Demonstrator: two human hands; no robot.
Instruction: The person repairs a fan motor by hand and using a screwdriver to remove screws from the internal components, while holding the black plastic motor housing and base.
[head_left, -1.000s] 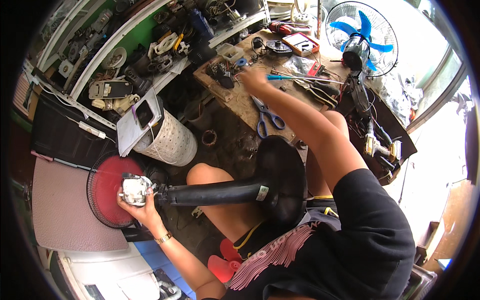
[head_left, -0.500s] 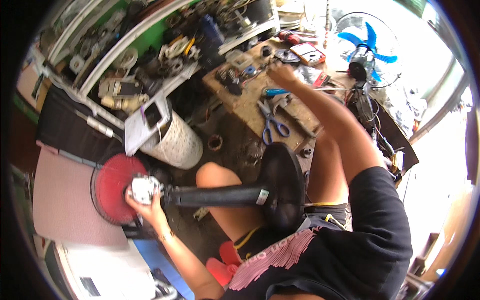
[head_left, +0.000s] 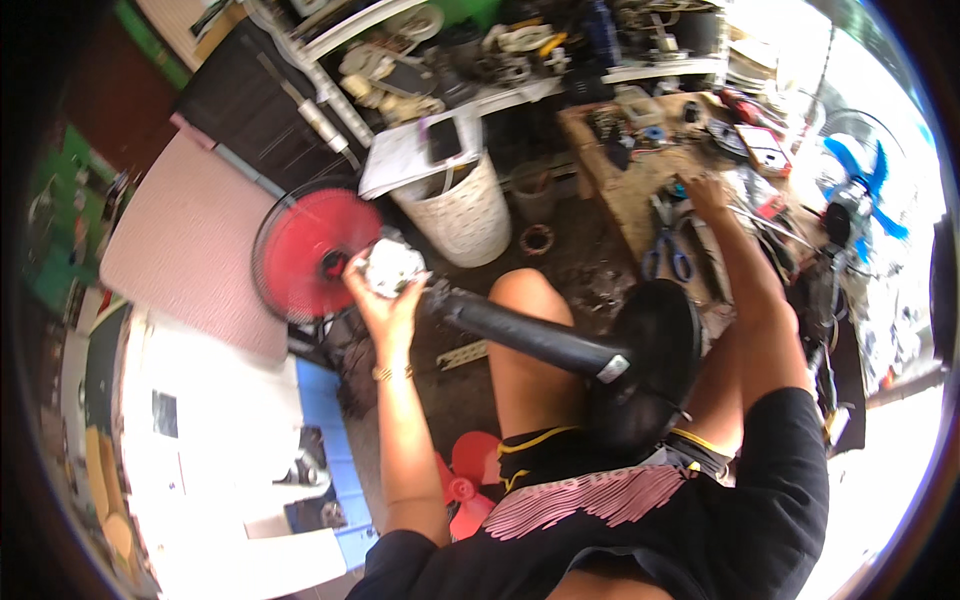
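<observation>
My left hand [head_left: 385,310] is wrapped round the whitish motor housing [head_left: 393,266] at the end of a black fan stand. The stand's pole [head_left: 535,335] slants across my thigh to its dark round base [head_left: 650,370], which rests on my lap. Just beyond the housing is a red fan [head_left: 318,245] in a wire guard. My right hand [head_left: 710,197] reaches down onto the wooden workbench [head_left: 625,185], beside a turquoise-handled tool [head_left: 681,189]. Its fingertips are too blurred to show a hold. Blue-handled scissors [head_left: 667,255] lie nearer to me on the bench.
A white perforated bin [head_left: 455,215] has a board and a phone [head_left: 443,140] on top. Behind it, a shelf [head_left: 530,92] is crowded with parts. A blue-bladed fan [head_left: 860,190] stands at right. Red fan blades [head_left: 468,487] lie by my left arm.
My view has swung left. My right hand has drawn back from the bench's far parts toward the turquoise-handled tool. My left hand still grips the motor housing.
</observation>
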